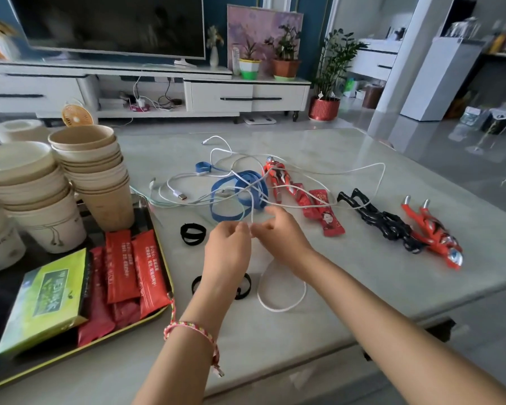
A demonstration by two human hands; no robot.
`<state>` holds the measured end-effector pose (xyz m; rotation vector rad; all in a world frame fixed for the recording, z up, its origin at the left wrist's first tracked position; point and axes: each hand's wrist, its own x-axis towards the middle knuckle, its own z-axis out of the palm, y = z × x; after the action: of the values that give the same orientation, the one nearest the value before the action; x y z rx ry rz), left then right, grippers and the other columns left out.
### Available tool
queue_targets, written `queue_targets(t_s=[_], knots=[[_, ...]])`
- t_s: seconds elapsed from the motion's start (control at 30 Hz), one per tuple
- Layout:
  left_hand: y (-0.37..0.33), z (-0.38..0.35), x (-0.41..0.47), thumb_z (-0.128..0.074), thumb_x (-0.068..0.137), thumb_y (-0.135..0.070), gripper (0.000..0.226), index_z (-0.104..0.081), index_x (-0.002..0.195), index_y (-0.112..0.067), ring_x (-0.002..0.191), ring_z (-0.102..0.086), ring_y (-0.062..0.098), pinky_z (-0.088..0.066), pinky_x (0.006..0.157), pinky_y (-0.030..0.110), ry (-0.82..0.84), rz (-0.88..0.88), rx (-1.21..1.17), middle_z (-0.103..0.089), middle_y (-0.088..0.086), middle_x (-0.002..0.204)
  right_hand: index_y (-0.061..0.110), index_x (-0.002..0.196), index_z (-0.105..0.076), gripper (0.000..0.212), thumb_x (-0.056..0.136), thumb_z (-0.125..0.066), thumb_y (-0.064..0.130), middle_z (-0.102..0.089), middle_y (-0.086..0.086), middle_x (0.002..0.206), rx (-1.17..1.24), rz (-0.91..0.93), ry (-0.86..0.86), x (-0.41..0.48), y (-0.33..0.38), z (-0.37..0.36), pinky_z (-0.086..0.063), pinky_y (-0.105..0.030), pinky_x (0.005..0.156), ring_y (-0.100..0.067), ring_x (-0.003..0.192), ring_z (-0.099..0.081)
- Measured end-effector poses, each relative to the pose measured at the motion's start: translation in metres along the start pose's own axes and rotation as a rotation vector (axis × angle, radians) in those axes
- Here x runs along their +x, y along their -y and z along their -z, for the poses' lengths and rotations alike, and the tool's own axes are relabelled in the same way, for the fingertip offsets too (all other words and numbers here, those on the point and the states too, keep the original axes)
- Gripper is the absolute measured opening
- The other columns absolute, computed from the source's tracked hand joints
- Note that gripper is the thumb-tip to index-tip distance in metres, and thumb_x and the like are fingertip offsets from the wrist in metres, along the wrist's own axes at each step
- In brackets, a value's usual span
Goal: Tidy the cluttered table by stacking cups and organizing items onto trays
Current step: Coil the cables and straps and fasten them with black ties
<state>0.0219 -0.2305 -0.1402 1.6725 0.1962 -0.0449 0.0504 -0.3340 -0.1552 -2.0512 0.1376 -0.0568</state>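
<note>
Both left grip (227, 249) and right grip (284, 235) pinch cable (275, 310) beside tray (167, 273).

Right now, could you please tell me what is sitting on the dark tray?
On the tray, stacked paper cups stand at the far end; nearer lie a green box and red packets. The upper packets cover parts of those beneath, and anything under the box is hidden.

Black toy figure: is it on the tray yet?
No, the black toy figure lies on the bare table beside a red toy figure, well to the right of the tray.
</note>
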Motion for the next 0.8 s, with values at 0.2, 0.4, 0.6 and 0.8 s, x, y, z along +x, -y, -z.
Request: queue_targets(t_s=[0.2,0.4,0.6,0.8], knots=[[-0.001,0.001,0.0,-0.039,0.097,-0.026,0.024,-0.056,0.083,-0.016,0.091,-0.056,0.022,-0.044,0.092,0.043,0.027,-0.032,-0.048,-0.061,0.004,0.089,-0.003,0.085,-0.064,0.019,0.09,-0.052,0.011,-0.049,0.002,0.057,0.195,0.09,-0.13,-0.018,0.009,0.008,-0.04,-0.023,0.052,-0.016,0.054,-0.048],[-0.016,-0.001,-0.003,-0.036,0.099,-0.029,0.028,-0.058,0.097,-0.012,0.078,-0.064,0.018,-0.051,0.07,0.028,0.147,0.006,-0.394,-0.068,0.006,0.084,0.027,0.079,-0.064,0.021,0.089,-0.058,0.009,-0.059,0.015,0.062,-0.109,0.451,0.04,-0.067,0.017,0.026,-0.036,-0.01,0.05,-0.002,0.052,-0.052],[-0.028,0.014,-0.009,-0.03,0.1,-0.028,0.028,-0.049,0.091,-0.009,0.041,-0.052,0.012,-0.046,0.041,0.018,0.237,0.138,-0.914,-0.062,0.005,0.06,0.021,0.083,-0.067,0.01,0.086,-0.058,0.017,-0.062,0.01,0.071,-0.472,0.478,0.08,-0.088,-0.005,0.043,-0.04,-0.017,0.058,0.0,0.061,-0.051],[-0.031,0.015,-0.026,-0.03,0.099,-0.021,0.032,-0.039,0.069,-0.016,0.029,-0.019,0.002,-0.014,0.027,0.013,0.378,0.099,-0.738,-0.028,-0.008,0.04,0.004,0.096,-0.065,0.035,0.086,-0.034,-0.007,-0.069,-0.004,0.083,0.398,-0.006,0.246,-0.076,0.007,0.044,-0.047,-0.02,0.075,-0.012,0.077,-0.062]])
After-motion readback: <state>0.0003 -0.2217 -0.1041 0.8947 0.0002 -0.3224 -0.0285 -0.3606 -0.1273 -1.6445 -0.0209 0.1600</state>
